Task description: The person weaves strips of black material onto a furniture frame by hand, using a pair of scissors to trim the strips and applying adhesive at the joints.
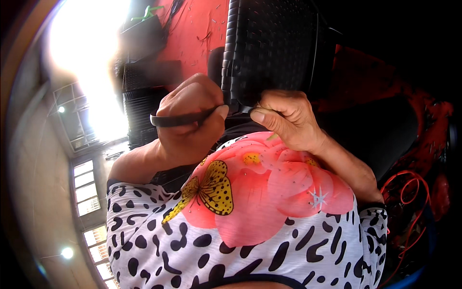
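Note:
A black woven piece (272,43), with flat strips wrapped along its left edge, stands in front of my chest. At its near corner, my left hand (190,111) is closed, thumb bent in, on a flat black strip (178,120). Part of that strip loops out over the back of the hand. On the other side of the corner my right hand (288,118) pinches thumb against fingers. A short shiny bit of black strip runs from the corner to this pinch. Whether both hands hold the same strip is hidden at the corner.
Dark woven pieces (139,108) are stacked at the left. Red floor (199,29) with scattered scraps lies beyond. A coil of thin red cord (414,185) lies at the right. Strong light glares in from the upper left, and the upper right is very dark.

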{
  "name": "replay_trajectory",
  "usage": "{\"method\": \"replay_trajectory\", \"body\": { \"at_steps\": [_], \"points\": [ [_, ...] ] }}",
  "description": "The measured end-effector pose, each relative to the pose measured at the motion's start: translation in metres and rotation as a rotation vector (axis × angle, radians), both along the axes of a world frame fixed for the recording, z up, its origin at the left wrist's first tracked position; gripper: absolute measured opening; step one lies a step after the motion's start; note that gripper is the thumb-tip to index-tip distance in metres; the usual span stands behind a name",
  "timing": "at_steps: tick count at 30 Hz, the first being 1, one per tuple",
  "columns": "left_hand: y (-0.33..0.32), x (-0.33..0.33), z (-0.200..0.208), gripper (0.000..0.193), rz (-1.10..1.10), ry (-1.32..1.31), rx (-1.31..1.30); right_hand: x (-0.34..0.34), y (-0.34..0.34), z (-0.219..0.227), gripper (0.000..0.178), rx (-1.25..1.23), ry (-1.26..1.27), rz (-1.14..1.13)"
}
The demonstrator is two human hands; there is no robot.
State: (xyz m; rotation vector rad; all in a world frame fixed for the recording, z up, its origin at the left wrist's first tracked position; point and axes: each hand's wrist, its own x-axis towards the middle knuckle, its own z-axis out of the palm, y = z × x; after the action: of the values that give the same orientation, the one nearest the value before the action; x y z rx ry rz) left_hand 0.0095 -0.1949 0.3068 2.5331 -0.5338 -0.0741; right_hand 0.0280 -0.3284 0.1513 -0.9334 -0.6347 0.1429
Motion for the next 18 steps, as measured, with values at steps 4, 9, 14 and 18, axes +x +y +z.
{"method": "replay_trajectory", "body": {
  "at_steps": [4,9,14,18],
  "points": [
    [0.0031,0.0002,0.001,0.015,-0.042,-0.029,-0.033,-0.0006,0.0001,0.0003,0.035,-0.02,0.016,0.018],
    [0.0025,-0.0002,0.0029,0.015,-0.071,-0.039,0.012,-0.0001,0.0013,-0.0022,0.035,-0.014,0.015,-0.005],
    [0.0053,-0.0009,-0.0007,0.016,-0.094,-0.058,0.017,-0.0001,0.0014,-0.0025,0.034,-0.006,0.011,-0.019],
    [0.007,0.0004,-0.0008,0.018,-0.165,-0.096,0.061,0.0014,0.0019,-0.0022,0.033,-0.021,0.019,-0.009]
  ]
}}
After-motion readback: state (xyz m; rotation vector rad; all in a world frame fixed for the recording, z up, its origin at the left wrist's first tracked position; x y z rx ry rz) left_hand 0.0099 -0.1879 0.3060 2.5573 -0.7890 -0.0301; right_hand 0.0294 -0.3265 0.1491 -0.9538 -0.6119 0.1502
